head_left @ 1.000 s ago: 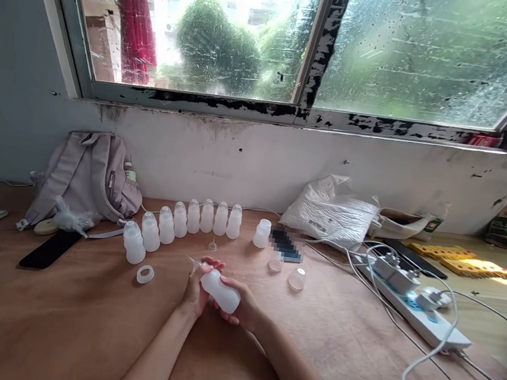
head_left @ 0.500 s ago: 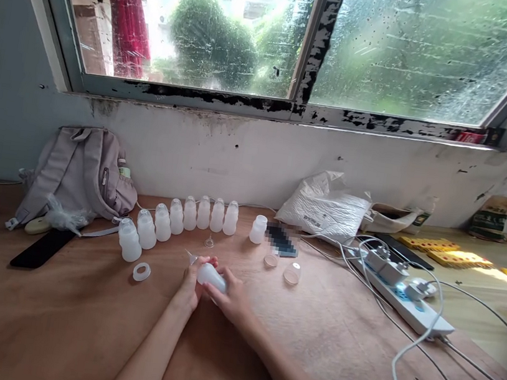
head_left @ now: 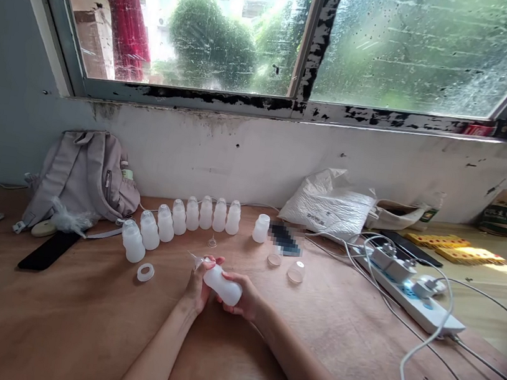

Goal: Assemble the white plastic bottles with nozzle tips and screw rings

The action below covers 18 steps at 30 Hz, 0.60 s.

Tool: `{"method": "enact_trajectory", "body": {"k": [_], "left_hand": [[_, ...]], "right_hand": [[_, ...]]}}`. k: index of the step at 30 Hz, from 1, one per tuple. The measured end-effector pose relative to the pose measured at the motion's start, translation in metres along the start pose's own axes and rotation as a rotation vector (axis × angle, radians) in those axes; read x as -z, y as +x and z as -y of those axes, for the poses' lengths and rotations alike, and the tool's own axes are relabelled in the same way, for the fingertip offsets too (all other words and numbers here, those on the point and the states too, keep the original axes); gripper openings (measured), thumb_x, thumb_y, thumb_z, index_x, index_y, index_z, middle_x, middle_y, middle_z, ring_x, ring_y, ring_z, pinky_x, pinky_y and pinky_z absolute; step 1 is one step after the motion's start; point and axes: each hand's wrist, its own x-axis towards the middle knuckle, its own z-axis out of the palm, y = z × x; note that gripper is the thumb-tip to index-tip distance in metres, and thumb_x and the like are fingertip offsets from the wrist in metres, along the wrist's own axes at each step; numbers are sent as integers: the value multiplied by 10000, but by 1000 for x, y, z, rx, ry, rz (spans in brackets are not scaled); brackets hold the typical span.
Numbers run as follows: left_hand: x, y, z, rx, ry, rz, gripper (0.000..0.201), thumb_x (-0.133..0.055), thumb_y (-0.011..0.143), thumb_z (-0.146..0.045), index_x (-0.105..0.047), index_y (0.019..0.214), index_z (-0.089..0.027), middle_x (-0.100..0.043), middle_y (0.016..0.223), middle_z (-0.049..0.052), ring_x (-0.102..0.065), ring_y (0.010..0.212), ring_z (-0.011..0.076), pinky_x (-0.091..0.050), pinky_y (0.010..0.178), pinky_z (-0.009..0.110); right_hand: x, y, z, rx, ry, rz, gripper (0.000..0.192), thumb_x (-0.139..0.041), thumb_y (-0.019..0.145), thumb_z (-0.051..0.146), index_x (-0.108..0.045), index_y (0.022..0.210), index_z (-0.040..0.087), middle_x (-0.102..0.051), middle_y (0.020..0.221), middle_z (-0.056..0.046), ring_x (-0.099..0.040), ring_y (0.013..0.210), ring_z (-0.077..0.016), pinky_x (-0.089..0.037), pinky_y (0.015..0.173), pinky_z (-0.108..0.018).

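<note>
Both hands are closed on one small translucent white bottle [head_left: 222, 286], tilted on its side above the table. At its neck, my left hand [head_left: 199, 283] pinches around a clear pointed tip [head_left: 197, 260] that sticks out to the left. My right hand [head_left: 242, 298] wraps the wider base end. Beyond them stands a curved row of several similar bottles with clear domed caps [head_left: 165, 224]. A white ring [head_left: 145, 272] lies left of my hands, and a small clear teat-like piece [head_left: 212, 242] sits just past them.
An uncapped bottle [head_left: 260, 228] stands at centre right, with two clear caps [head_left: 296, 272] nearby. A power strip [head_left: 409, 293] with loose cables spans the right. A backpack [head_left: 85, 176] and a black phone [head_left: 47, 250] are left; a silver bag [head_left: 329, 204] rests against the wall.
The bottle has turned so its base points more toward the lower right. My right hand has shifted from over its side to around its base.
</note>
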Motion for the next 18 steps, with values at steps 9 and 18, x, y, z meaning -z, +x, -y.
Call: {"method": "enact_trajectory", "body": {"k": [9, 18], "left_hand": [[2, 12, 3, 17, 78, 101, 350, -629, 655, -364, -525, 930, -174, -587, 837, 44, -563, 719, 156, -421, 505, 213], [8, 14, 9, -47, 159, -85, 390, -661, 630, -351, -522, 958, -192, -588, 875, 21, -580, 755, 139, -431, 657, 228]], "right_hand": [[-1, 8, -12, 402, -100, -47, 356, -477, 753, 468, -512, 890, 141, -580, 709, -39, -524, 485, -107, -356, 355, -180], [43, 15, 2, 1033, -1031, -993, 343, -443, 769, 300, -509, 1084, 183, -449, 1194, -117, -390, 1118, -262, -308, 924, -436]]}}
